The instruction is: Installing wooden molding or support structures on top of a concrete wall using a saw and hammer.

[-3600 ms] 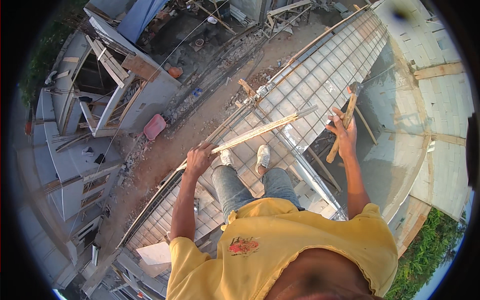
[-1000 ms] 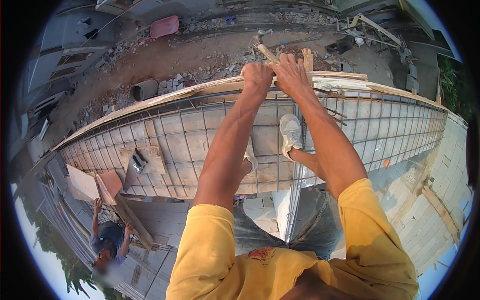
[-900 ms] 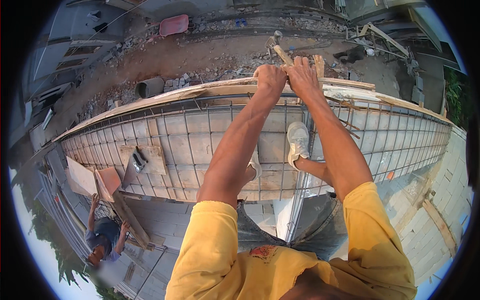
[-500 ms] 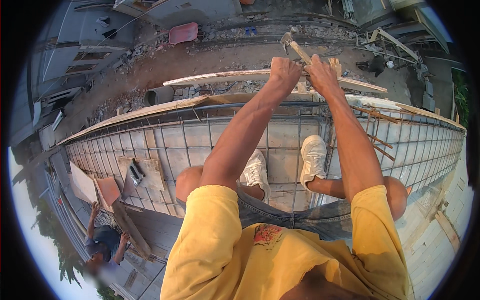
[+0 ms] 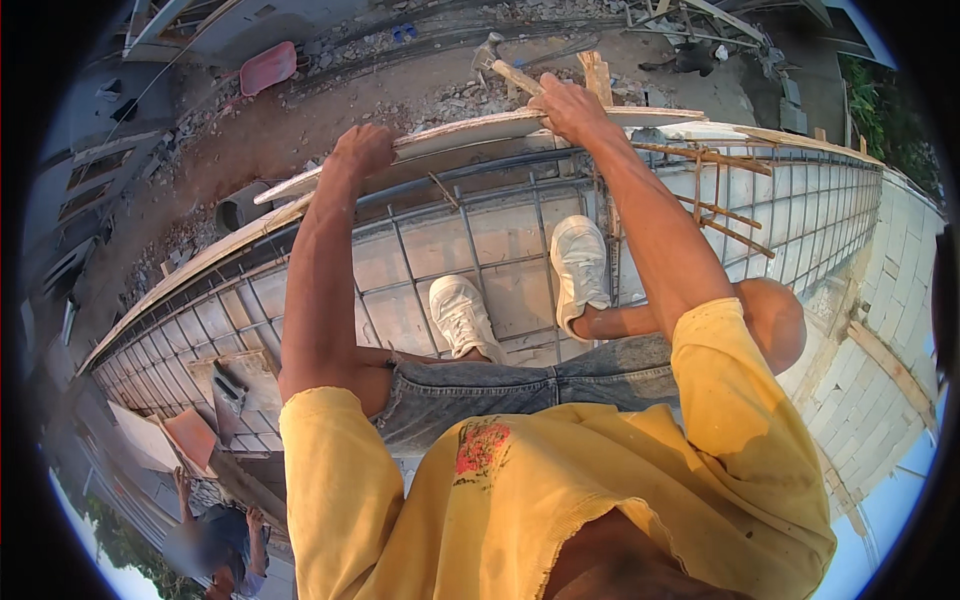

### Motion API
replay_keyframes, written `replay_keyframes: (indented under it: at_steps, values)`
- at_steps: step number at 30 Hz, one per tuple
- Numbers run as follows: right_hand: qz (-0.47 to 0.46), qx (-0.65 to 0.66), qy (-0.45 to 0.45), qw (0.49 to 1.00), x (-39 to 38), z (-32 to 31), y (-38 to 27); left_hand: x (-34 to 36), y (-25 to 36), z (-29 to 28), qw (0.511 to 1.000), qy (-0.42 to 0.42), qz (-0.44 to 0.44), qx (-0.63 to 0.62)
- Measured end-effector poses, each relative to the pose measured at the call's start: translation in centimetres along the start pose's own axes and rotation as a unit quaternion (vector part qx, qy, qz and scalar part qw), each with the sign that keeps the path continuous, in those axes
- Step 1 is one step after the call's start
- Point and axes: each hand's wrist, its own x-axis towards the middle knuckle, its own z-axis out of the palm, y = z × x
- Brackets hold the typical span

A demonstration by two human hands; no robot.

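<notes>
I squat on a rebar grid (image 5: 410,270) at a ledge's edge, feet apart. My left hand (image 5: 363,150) is closed on a long pale plank (image 5: 470,130) along the edge. My right hand (image 5: 563,107) grips the wooden handle of a claw hammer (image 5: 515,76), whose head points away from me; its fingers are also at the plank, partly hidden. An upright wooden stake (image 5: 595,75) stands just beside that hand. Rusty bent bars (image 5: 735,225) jut out to the right of my right forearm.
Beyond the edge lie a rubble-strewn path, a pink wheelbarrow (image 5: 266,68) and a concrete pipe (image 5: 240,208). A loose board with pliers (image 5: 230,390) rests on the grid at left. A co-worker (image 5: 220,545) is at lower left. A block wall (image 5: 885,310) is at right.
I have squatted lower. The plank has lifted apart from the edge boards and back near them. My left hand has slid left along it, away from my right hand, which keeps the hammer.
</notes>
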Motion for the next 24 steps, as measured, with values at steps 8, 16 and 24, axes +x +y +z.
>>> replay_keyframes:
  at_steps: [8,16,24]
  values:
    - [0.009,-0.011,0.018,1.000,-1.4,1.6,0.8,1.3,1.3,2.1,1.000,0.021,0.003,0.015]
    - [0.038,0.003,-0.034,0.999,-0.9,2.5,1.3,1.6,2.2,3.4,0.998,0.050,-0.025,-0.018]
    - [0.022,0.003,-0.112,0.993,0.2,2.4,4.5,2.2,4.1,1.4,0.999,0.014,-0.026,0.019]
